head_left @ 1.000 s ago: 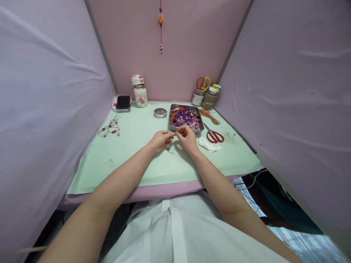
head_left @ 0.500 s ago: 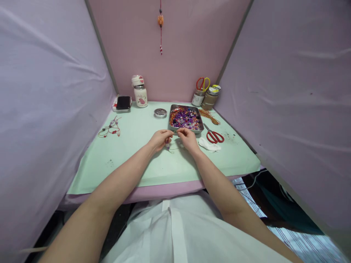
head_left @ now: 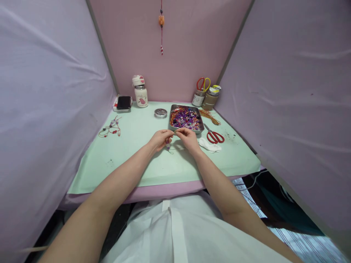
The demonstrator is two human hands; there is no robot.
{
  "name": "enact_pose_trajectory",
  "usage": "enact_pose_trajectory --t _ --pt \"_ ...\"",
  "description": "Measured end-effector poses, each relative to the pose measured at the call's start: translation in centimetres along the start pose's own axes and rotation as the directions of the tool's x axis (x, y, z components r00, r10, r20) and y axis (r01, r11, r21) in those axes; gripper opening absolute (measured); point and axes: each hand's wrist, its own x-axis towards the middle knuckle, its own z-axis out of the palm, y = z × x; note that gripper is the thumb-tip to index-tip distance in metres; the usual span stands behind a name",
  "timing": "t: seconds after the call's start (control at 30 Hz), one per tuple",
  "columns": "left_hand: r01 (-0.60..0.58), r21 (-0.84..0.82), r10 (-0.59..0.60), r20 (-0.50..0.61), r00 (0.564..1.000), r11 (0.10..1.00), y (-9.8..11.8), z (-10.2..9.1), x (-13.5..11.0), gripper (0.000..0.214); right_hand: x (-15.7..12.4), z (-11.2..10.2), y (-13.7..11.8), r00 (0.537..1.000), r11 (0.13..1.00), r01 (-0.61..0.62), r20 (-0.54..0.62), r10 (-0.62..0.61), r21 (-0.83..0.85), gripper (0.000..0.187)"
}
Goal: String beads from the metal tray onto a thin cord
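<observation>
My left hand (head_left: 161,138) and my right hand (head_left: 187,138) meet fingertip to fingertip over the table, just in front of the bead tray. Both pinch a thin greenish cord (head_left: 175,132) between thumb and forefinger. Below my left fingers hang a few clear and purple beads (head_left: 168,145). A loose end of the cord trails over the cloth beneath the hands. The metal tray (head_left: 203,128) holds many purple, orange and clear beads. Red-handled scissors (head_left: 215,137) and a crumpled white cloth (head_left: 210,145) lie to the right of my right hand.
Finished-looking beaded cords (head_left: 110,128) lie at left. A phone (head_left: 124,102) on a box, a white bottle (head_left: 141,96) and a small round tin (head_left: 160,113) stand behind. Back right are a jar with scissors (head_left: 198,98), a brown jar (head_left: 210,99) and brown cords (head_left: 210,116). A beaded string (head_left: 161,21) hangs above.
My right fingertips have come slightly left, closing in on my left fingertips, and the small cord loop between them shows less. The hanging beads stay at my left hand.
</observation>
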Motion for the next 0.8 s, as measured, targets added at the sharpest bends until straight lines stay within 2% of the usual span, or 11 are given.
enact_pose_trajectory --t 0.27,0.47,0.63,0.8 --pt "-0.022 0.08 0.025 -0.03 0.999 0.997 -0.09 0.18 -0.26 0.012 -0.09 0.02 -0.27 1.0 0.999 -0.006 -0.002 0.006 -0.04 0.02" --pt "-0.04 0.114 0.042 -0.015 0.999 0.993 -0.27 0.26 -0.19 0.012 -0.21 0.14 -0.65 0.999 0.998 -0.022 -0.027 0.02 -0.055 0.013" --pt "-0.064 0.116 0.066 -0.011 0.998 0.991 -0.35 0.28 -0.17 0.015 -0.32 0.29 -0.62 0.993 0.993 -0.117 -0.014 0.117 -0.002 0.011" --pt "-0.057 0.133 0.058 -0.002 0.998 0.989 -0.46 0.34 -0.22 0.014 -0.17 0.34 -0.25 0.982 0.973 -0.186 0.027 0.184 0.137 0.012"
